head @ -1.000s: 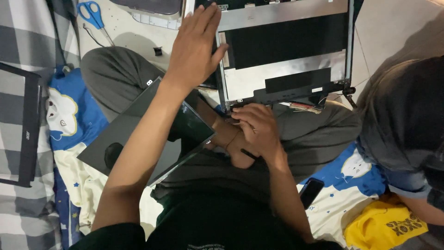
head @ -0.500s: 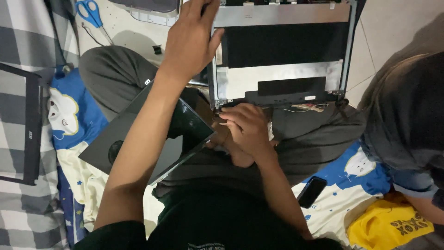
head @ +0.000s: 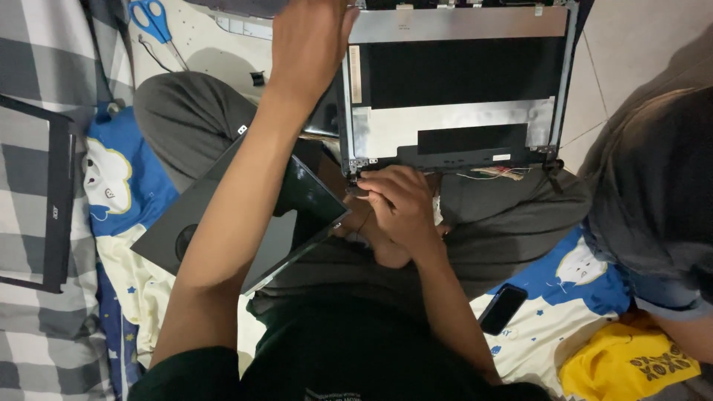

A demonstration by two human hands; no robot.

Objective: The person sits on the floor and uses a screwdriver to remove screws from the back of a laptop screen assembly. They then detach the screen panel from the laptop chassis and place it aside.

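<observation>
Disassembly in my lap: my left hand (head: 312, 44) is gripping the top left edge of the open grey laptop lid shell (head: 457, 89), probably steadying it, while my right hand (head: 397, 204) is pinching closed at its lower left hinge corner, though I cannot tell what the fingertips are holding. I am seeing the glossy black display panel (head: 245, 223) lying propped against my left knee, apparently kept clear; no containers are showing.

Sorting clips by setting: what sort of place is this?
Probably a home floor, not a workshop: the person sits on a cartoon-print blanket beside pale floor tiles, a dismantled laptop lid on their lap, scissors nearby.
</observation>
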